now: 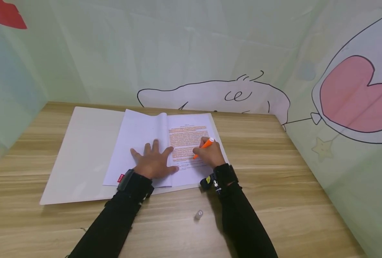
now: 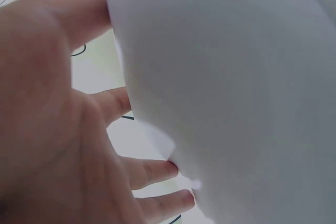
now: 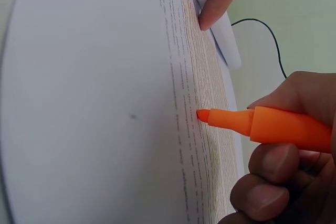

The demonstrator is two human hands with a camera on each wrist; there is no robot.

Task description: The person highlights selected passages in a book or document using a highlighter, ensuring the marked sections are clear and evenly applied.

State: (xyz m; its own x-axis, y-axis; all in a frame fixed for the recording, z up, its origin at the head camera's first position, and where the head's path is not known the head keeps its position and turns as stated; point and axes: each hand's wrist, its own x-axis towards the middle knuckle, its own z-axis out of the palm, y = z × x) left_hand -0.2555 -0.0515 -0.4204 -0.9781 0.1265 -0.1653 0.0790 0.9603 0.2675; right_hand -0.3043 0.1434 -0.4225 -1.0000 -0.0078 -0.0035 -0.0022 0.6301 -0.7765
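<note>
My right hand [image 1: 211, 154] pinches an orange highlighter [image 3: 289, 128]. Its orange tip is right at a line of print on the right-hand page [image 1: 191, 172], as the right wrist view shows. Lines above that spot carry orange marking; those below are plain black print. My left hand [image 1: 153, 161] lies with fingers spread on the folded-over left sheet [image 1: 129, 136], thumb reaching onto the printed page. In the left wrist view the palm and fingers press along the white paper [image 2: 220, 98]. A red tag [image 1: 120, 178] shows at the left sheet's lower corner.
Under the papers lies an opened white folder [image 1: 81, 154] on the wood-grain table [image 1: 262, 200]. A small clear cap [image 1: 199, 215] sits near the table's front, between the forearms. A printed cloth [image 1: 178, 46] hangs behind and at both sides.
</note>
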